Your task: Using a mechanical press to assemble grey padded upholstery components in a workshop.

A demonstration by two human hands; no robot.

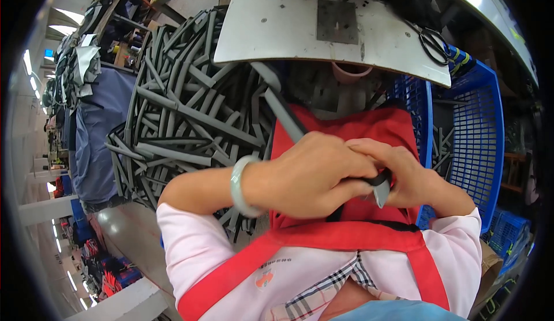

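My left hand (314,177), with a pale green bangle (239,187) on its wrist, is closed in front of my red apron (360,128). My right hand (407,174) meets it, fingers curled against the left fingertips. Between them pokes out the end of a grey and black padded strip (381,194). A longer grey strip (285,113) runs up and left from behind my left hand; whether both are one piece is hidden. Left of my hands lies a large heap of similar grey and black strips (190,110).
Ahead stands a white worktable (277,27) with a metal plate (337,21), dark scraps and black-handled scissors (434,45). A pink bucket (351,74) is below it. To the right is a blue plastic crate (476,142) with some strips inside. Blue cloth (104,136) hangs at far left.
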